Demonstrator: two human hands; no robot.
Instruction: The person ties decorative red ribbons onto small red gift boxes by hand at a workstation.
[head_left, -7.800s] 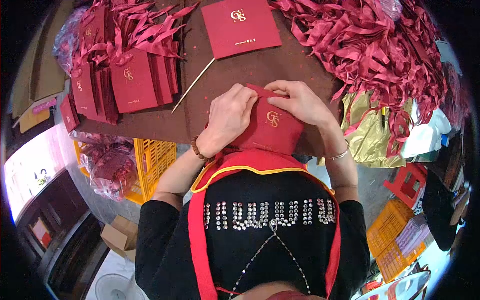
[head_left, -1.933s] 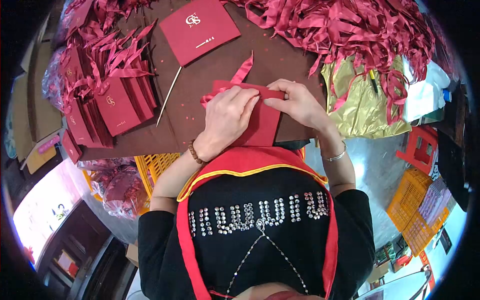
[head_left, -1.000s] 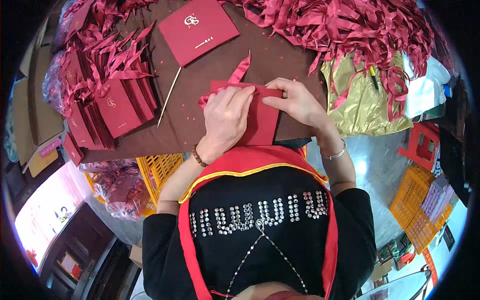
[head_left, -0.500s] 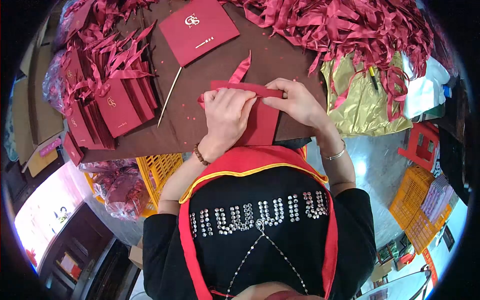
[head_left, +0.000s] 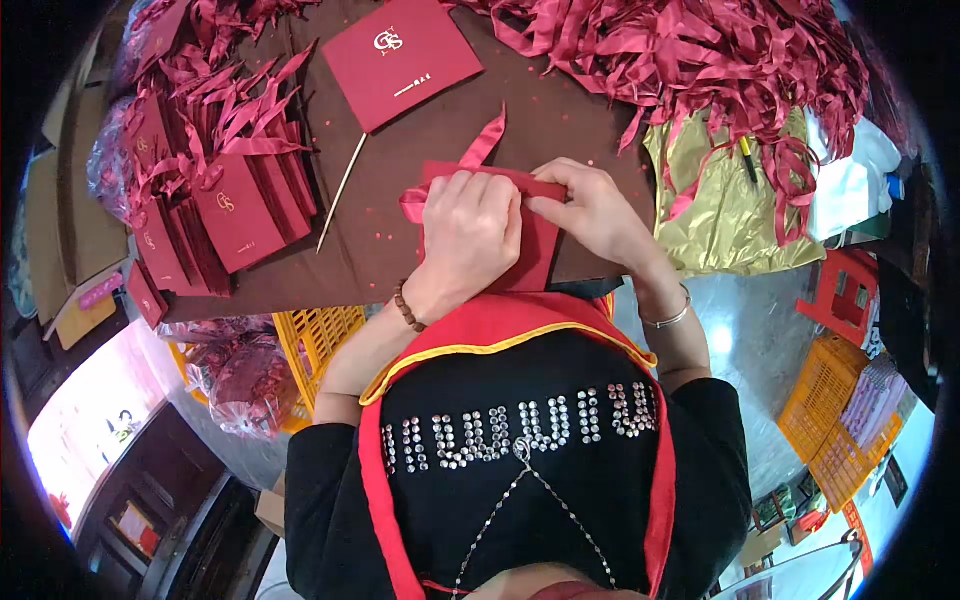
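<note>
A dark red paper bag (head_left: 538, 245) lies flat at the table's near edge in front of me. My left hand (head_left: 468, 228) is closed over its upper part, gripping a red satin ribbon (head_left: 486, 142); one end sticks up behind the knuckles and a loop shows left of the hand. The left fingertips are hidden under the fist. At the bag's upper right corner, my right hand (head_left: 590, 208) pinches the edge between thumb and fingers.
A finished-looking red bag (head_left: 402, 62) with a gold logo lies beyond, beside a thin wooden stick (head_left: 340, 195). Stacked ribboned bags (head_left: 245, 215) stand left. A ribbon heap (head_left: 690, 50) lies back right, above gold wrapping (head_left: 715, 225) with a yellow-black pen (head_left: 747, 158).
My left hand has rolled over into a tighter fist and shifted slightly right. The ribbon loop at its left shows more. My right hand keeps its pinch in almost the same place.
</note>
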